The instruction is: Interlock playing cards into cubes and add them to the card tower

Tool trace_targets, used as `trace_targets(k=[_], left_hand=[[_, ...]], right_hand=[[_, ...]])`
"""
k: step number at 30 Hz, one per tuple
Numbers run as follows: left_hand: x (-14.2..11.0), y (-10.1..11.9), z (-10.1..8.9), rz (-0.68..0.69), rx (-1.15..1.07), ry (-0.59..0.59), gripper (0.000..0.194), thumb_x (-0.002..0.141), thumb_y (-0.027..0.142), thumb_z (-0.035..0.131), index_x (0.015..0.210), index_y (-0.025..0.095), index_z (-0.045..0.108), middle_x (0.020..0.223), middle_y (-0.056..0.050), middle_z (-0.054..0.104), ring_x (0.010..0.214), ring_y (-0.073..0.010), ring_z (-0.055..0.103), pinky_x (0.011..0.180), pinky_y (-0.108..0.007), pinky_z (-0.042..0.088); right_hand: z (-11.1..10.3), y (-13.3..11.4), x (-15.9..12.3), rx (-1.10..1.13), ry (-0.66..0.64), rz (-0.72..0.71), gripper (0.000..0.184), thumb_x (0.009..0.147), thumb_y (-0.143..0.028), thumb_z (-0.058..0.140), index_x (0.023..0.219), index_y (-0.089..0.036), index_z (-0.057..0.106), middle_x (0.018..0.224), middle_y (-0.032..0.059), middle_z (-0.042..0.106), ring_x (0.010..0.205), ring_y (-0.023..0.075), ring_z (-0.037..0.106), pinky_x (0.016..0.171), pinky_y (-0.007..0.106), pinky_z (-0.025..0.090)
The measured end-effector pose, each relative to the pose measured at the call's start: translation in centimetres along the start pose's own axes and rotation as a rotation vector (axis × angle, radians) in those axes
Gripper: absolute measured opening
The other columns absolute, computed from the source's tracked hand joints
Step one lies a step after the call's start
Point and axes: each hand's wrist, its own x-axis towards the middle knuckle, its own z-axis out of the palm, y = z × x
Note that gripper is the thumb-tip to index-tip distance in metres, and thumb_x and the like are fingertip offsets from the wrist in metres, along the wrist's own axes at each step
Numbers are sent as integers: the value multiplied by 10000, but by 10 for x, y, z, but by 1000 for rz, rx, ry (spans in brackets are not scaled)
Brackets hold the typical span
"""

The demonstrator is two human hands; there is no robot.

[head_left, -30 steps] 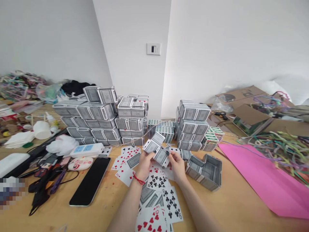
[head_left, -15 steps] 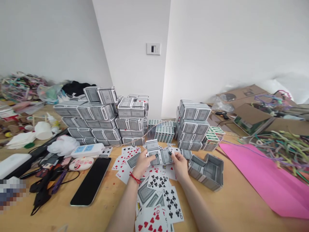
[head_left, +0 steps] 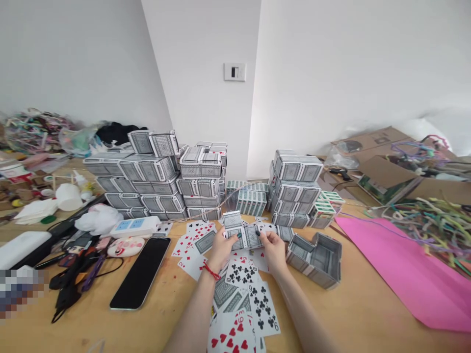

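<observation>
Between my two hands is a piece made of joined playing cards [head_left: 252,236], grey patterned backs showing, with one part standing up at its left. My left hand [head_left: 223,245], red string at the wrist, grips its left part, thumb on top. My right hand [head_left: 271,247] pinches its right end, where a white card edge shows. Loose playing cards [head_left: 263,306], some face up and some face down, lie under and in front of the hands. Right of my right hand sits an open-topped box of folded cards [head_left: 319,267] with a divided inside.
Stacks of card-made boxes [head_left: 147,169] rise at the back left, with another stack [head_left: 297,189] at the back right. A phone [head_left: 142,274], a power strip [head_left: 135,226] and a glue gun [head_left: 75,282] lie left. Pink paper [head_left: 401,274] and pipe cleaners [head_left: 430,230] are on the right.
Both hands keep their hold on the joined cards, which stay in nearly the same place. My left forearm has shifted slightly right, and the view has moved a little.
</observation>
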Motion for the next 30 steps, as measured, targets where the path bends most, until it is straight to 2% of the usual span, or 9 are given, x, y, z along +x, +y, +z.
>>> trace_targets(k=[8,10,12,16,20,25,30], left_hand=[[3,0,6,-27,67,80,347,541,161,711,872,142,609,901,-88,689,808,-211,639,728,-327,485],[4,1,7,-25,64,101,352,528,150,714,866,145,613,886,-80,692,804,-209,639,719,-320,485],[5,4,5,-41,40,104,365,514,147,721,864,144,618,871,-78,695,794,-211,640,722,-326,484],[5,10,-2,-72,-51,54,322,512,157,726,817,136,625,860,-78,698,773,-212,645,747,-347,481],[3,15,-4,-83,-88,12,323,518,130,721,825,150,624,867,-65,700,775,-209,645,748,-343,482],[2,16,-5,-60,-70,-13,359,520,135,725,862,154,618,889,-71,695,833,-221,638,771,-347,475],[2,15,-5,-48,-22,-9,375,514,161,730,868,151,608,868,-74,696,804,-219,644,762,-359,479]], right_hand=[[1,-5,0,35,-24,13,262,603,-413,689,677,-167,636,647,28,668,591,176,580,569,283,450],[1,-7,-1,103,-34,47,240,617,-397,683,694,-173,647,653,22,669,606,177,586,587,289,464],[0,-9,-1,245,-71,140,194,644,-372,669,690,-185,645,662,14,670,619,172,594,611,296,479],[-2,-15,-3,503,-260,370,101,707,-288,633,739,-193,638,799,33,692,767,181,621,749,341,486],[-3,-23,-7,576,-469,479,142,754,-295,588,856,-207,635,998,37,667,945,194,588,887,398,422],[-3,-32,-13,553,-653,442,229,732,-307,614,933,-198,628,1112,64,619,1064,222,526,942,443,358],[0,-33,-15,511,-685,386,278,736,-282,624,997,-188,617,1101,77,621,1052,219,537,936,428,361]])
